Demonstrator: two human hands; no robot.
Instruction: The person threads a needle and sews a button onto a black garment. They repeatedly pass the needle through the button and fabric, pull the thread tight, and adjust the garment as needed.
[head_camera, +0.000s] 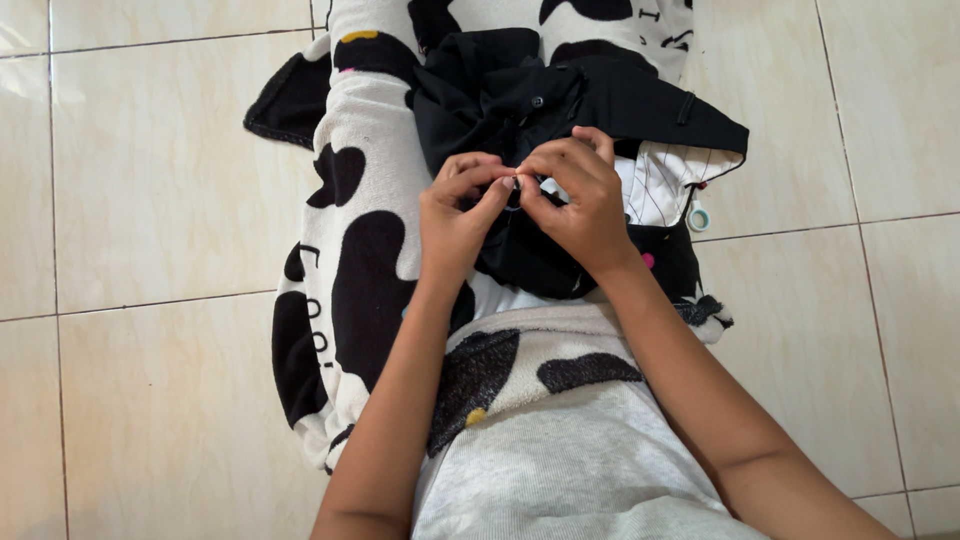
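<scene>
No packages, signs or screens in view.

Item 1: small tag (699, 217), round or ring-shaped, pale blue-white with a darker centre, lying on the cream floor tile just beside the right edge of the black garment (620, 100), below the garment's white striped lining. Whether it is tied to the garment cannot be told. Too small to tell any marking on it.

No further labels visible on the black garment or around it.
</scene>
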